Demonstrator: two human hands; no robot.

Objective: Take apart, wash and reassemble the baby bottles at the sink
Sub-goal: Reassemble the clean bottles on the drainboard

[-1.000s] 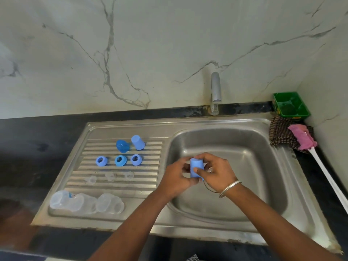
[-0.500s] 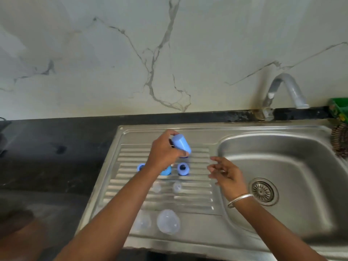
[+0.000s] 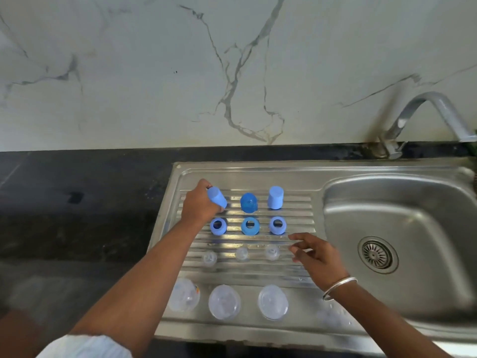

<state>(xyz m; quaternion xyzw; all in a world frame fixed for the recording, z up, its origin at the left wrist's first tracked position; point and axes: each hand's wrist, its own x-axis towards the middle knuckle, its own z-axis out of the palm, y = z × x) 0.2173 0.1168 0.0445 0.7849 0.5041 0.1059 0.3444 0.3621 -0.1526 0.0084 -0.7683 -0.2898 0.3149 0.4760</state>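
1. Caps stood in the back row of the drainboard (image 3: pixel 304 182), farthest from the person: a darker blue cap (image 3: pixel 249 202) in the middle and a pale blue cap (image 3: pixel 275 197) upright on the side nearer the basin (image 3: pixel 402 218).
2. Left hand (image 3: pixel 200 205) gripped a third pale cap (image 3: pixel 216 198) at the empty end of that row, fingers curled round it; the cap's long axis was tilted, not yet upright.
3. Directly in front of it, toward the person, sat the end collar ring (image 3: pixel 218 226) of three blue rings, so the free spot lay just behind that ring.
4. Right hand (image 3: pixel 316 255) hovered with fingers loosely spread and held nothing, near the basin-side edge of the drainboard, beside the row of clear teats (image 3: pixel 242 253).
5. Clear bottle bodies (image 3: pixel 224 301) lined the front of the drainboard.
6. Judged from this layout, setting the cap down would call for tipping it upright; the left hand was plainly the nearer one.
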